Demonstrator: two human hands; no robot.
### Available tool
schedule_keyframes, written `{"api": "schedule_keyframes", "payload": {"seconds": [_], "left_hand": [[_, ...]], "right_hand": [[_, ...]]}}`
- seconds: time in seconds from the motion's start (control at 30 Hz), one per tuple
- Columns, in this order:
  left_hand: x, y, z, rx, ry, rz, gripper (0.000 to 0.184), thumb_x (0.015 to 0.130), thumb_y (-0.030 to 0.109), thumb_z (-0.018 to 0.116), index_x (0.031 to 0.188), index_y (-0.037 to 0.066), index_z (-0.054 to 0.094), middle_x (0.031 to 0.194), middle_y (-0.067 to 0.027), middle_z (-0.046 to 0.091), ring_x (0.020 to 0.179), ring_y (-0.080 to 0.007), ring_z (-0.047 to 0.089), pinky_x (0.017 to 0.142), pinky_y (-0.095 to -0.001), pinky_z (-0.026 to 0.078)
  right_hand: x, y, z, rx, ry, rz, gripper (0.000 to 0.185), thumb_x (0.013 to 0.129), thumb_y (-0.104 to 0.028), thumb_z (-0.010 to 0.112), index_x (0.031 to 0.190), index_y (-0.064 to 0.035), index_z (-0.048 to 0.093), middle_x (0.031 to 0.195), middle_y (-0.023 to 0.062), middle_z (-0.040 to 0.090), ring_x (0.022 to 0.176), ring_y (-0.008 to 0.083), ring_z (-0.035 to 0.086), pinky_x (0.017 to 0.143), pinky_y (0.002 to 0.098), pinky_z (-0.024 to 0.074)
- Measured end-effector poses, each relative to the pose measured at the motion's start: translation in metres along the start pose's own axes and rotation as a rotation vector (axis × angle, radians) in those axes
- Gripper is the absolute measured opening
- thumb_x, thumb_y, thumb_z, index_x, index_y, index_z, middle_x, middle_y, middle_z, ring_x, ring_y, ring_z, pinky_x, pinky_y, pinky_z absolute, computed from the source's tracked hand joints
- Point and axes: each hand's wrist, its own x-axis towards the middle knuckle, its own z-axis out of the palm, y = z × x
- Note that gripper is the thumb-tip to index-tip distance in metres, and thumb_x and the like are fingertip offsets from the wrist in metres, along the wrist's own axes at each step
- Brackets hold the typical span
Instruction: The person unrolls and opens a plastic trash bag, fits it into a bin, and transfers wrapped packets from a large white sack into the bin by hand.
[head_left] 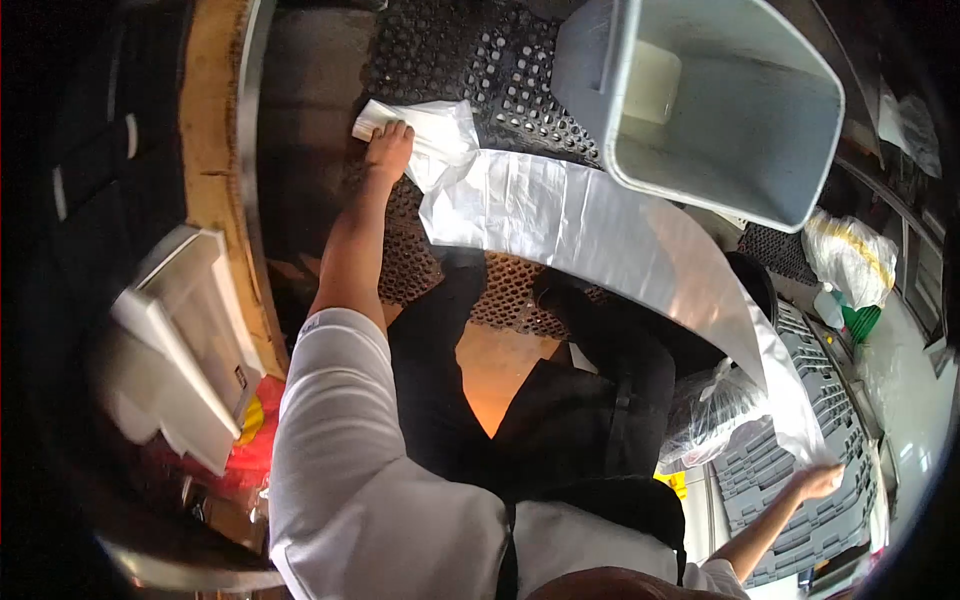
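Left hand: the person's left hand [393,148] is at the upper left on an outstretched arm, its fingers curled over the gathered, folded end of a long plastic sheet [560,205].
Right hand: the right hand [822,480] is at the lower right, closed on the sheet's other end, which narrows to a twisted strip there.
Hands: well apart, each clamped on its own end of the plastic.
Plastic sheet: whitish and shiny, it spans the gap between the hands in a wide arc, creased near the left hand and smoother along the middle; it passes in front of the person's legs and below the bin in the view.
Grey bin [735,120]: at the upper right, mouth turned towards the camera, just beside the sheet.
Floor: black mat [425,45] with round holes, at the top of the view; an orange-lit patch [495,375] shows between the legs.
Clothing: white short-sleeved shirt [345,400], dark trousers [435,360].
Right side: a clear plastic bundle [705,410] near the sheet's narrowing end, a grey slotted panel [800,510] behind the right hand, and farther up a white bag [835,245] with a yellow band, near a green item [862,322].
Left side: a wooden edge [215,130], a pale box-like piece [205,320] standing tilted, and something red [262,450] beside it, too dim to identify.
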Motion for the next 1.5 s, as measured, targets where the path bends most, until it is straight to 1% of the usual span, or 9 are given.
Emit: {"api": "schedule_keyframes", "payload": {"seconds": [0.1, 0.23, 0.37, 0.5, 0.63, 0.83, 1.07, 1.17, 1.5], "left_hand": [[0.033, 0.006, 0.038, 0.076, 0.130, 0.054, 0.028, 0.094, 0.019, 0.048, 0.117, 0.008, 0.059, 0.120, -0.0089, 0.058, 0.118, -0.0250, 0.052, 0.101, -0.0489, 0.039], [0.054, 0.003, 0.042, 0.116, 0.241, 0.101, 0.027, 0.094, 0.017, 0.048, 0.119, 0.010, 0.058, 0.123, -0.0096, 0.058, 0.116, -0.0254, 0.054, 0.102, -0.0507, 0.037], [0.065, -0.001, 0.036, -0.084, -0.052, 0.098, 0.020, 0.089, 0.014, 0.055, 0.105, 0.011, 0.066, 0.107, -0.0127, 0.067, 0.108, -0.0275, 0.061, 0.106, -0.0535, 0.033], [0.024, -0.009, 0.052, -0.471, -0.358, -0.074, 0.060, 0.070, 0.028, 0.076, 0.123, 0.005, 0.061, 0.126, -0.0158, 0.061, 0.119, -0.0373, 0.056, 0.102, -0.0457, 0.045], [-0.060, -0.015, -0.029, -1.088, -0.249, -0.183, 0.088, 0.059, 0.024, 0.085, 0.133, -0.006, 0.049, 0.129, -0.0254, 0.058, 0.120, -0.0343, 0.056, 0.100, -0.0392, 0.045], [-0.179, -0.009, -0.215, -2.136, -0.420, -0.335, 0.045, 0.078, 0.010, 0.072, 0.120, 0.000, 0.059, 0.107, -0.0080, 0.067, 0.099, -0.0184, 0.064, 0.084, -0.0339, 0.053], [-0.285, 0.040, -0.385, -2.678, -0.272, -0.255, 0.045, 0.087, 0.026, 0.067, 0.123, 0.000, 0.058, 0.113, -0.0123, 0.067, 0.104, -0.0275, 0.065, 0.093, -0.0436, 0.052], [-0.316, 0.070, -0.454, -2.592, -0.174, -0.201, 0.045, 0.088, 0.030, 0.066, 0.122, 0.001, 0.060, 0.113, -0.0119, 0.068, 0.104, -0.0283, 0.065, 0.094, -0.0444, 0.051], [-0.382, 0.155, -0.636, -2.556, -0.193, -0.012, 0.063, 0.088, 0.045, 0.068, 0.130, 0.000, 0.054, 0.117, -0.0146, 0.065, 0.110, -0.0298, 0.062, 0.097, -0.0452, 0.050]], "right_hand": [[-0.003, -0.041, -0.018, -0.276, -0.056, -0.007, 0.062, 0.099, -0.045, 0.041, 0.128, 0.0068, 0.058, 0.127, 0.0297, 0.058, 0.115, 0.0410, 0.060, 0.097, 0.0475, 0.0471], [-0.011, -0.062, -0.028, -0.149, -0.108, 0.022, 0.054, 0.099, -0.038, 0.049, 0.128, 0.0078, 0.056, 0.129, 0.0253, 0.058, 0.114, 0.0340, 0.059, 0.100, 0.0428, 0.0448], [-0.011, -0.063, -0.038, -0.116, -0.144, 0.011, 0.053, 0.100, -0.036, 0.049, 0.129, 0.0083, 0.055, 0.129, 0.0250, 0.057, 0.114, 0.0332, 0.058, 0.100, 0.0424, 0.0445], [-0.004, -0.065, -0.061, -0.118, -0.072, 0.032, 0.051, 0.100, -0.034, 0.051, 0.126, 0.0095, 0.054, 0.125, 0.0248, 0.059, 0.109, 0.0321, 0.060, 0.095, 0.0415, 0.0476], [0.029, -0.063, -0.101, -0.092, 0.054, 0.042, 0.048, 0.100, -0.033, 0.053, 0.119, 0.0105, 0.055, 0.119, 0.0252, 0.061, 0.105, 0.0328, 0.062, 0.088, 0.0415, 0.0516], [0.113, -0.077, -0.148, -0.031, 0.346, 0.125, 0.047, 0.096, -0.033, 0.059, 0.114, 0.0103, 0.054, 0.110, 0.0278, 0.061, 0.100, 0.0344, 0.063, 0.086, 0.0422, 0.0524], [0.145, -0.053, -0.110, 0.115, 0.042, -0.218, 0.040, 0.098, -0.034, 0.058, 0.105, 0.0054, 0.062, 0.090, 0.0156, 0.065, 0.081, 0.0246, 0.059, 0.077, 0.0378, 0.0477], [0.137, -0.023, -0.081, 0.155, -0.219, -0.287, 0.028, 0.100, -0.029, 0.058, 0.097, -0.0014, 0.057, 0.084, 0.0095, 0.061, 0.077, 0.0207, 0.055, 0.072, 0.0350, 0.0475], [0.098, 0.094, 0.000, 0.224, -0.620, -0.025, 0.052, 0.093, -0.032, 0.066, 0.122, 0.0101, 0.057, 0.116, 0.0249, 0.065, 0.105, 0.0373, 0.063, 0.093, 0.0406, 0.0478]]}}
